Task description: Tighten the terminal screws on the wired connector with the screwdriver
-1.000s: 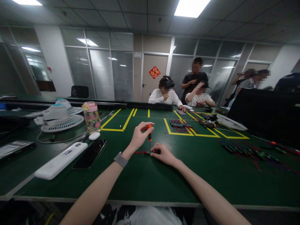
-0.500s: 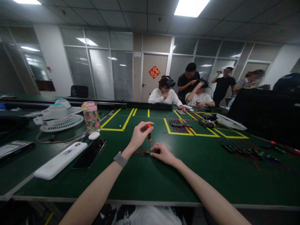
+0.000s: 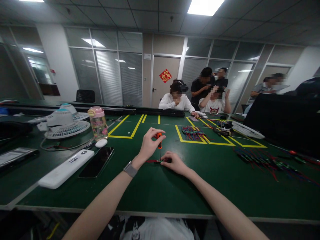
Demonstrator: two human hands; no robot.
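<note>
My left hand (image 3: 150, 144) is closed around the handle of an orange and black screwdriver (image 3: 160, 145), which stands upright with its tip down on a small green circuit board (image 3: 159, 161). Red wires (image 3: 150, 161) run from the board to the left along the table. My right hand (image 3: 174, 162) rests on the table and pinches the right end of the board between thumb and fingers. Most of the board is hidden by these fingers, and the screw under the tip is too small to make out.
A black phone (image 3: 97, 162), a white power bank (image 3: 66, 169), a bottle (image 3: 98, 125) and a fan (image 3: 66, 129) lie left on the green table (image 3: 160, 196). Wired boards (image 3: 193, 133) sit in yellow tape ahead, more wired boards (image 3: 267, 161) at right. Several people are across the table.
Both hands, the screwdriver and the board stay nearly in place. The view has shifted slightly. Across the table, a seated person has raised both hands to the headset, and a standing person has moved left.
</note>
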